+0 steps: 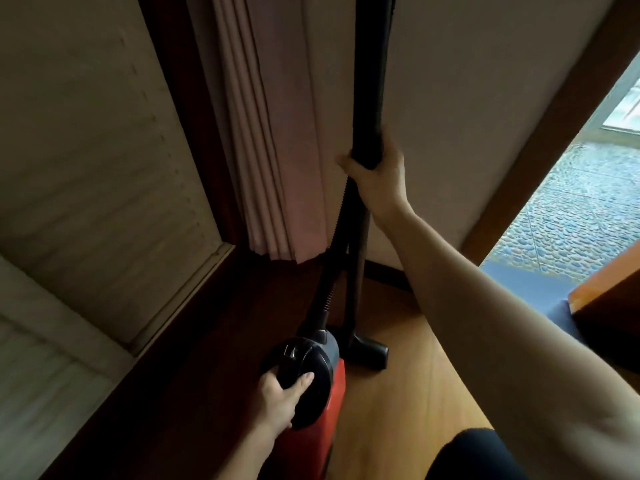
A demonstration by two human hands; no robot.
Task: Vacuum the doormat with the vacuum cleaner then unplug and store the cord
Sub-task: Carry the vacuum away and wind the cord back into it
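Observation:
A red and black vacuum cleaner stands on the wooden floor near the wall. My left hand grips the black round end of its body. My right hand holds the black wand upright against the wall. The floor nozzle rests on the floor at the wand's foot. A ribbed black hose runs from the body up toward the wand. A strip of blue doormat shows at the right, beside the doorway. No cord or plug is visible.
A pale pleated curtain hangs just left of the wand. A louvred panel fills the left side. At the right an open doorway leads to pebbled paving, with an orange-brown door edge. My dark-clad knee is at the bottom.

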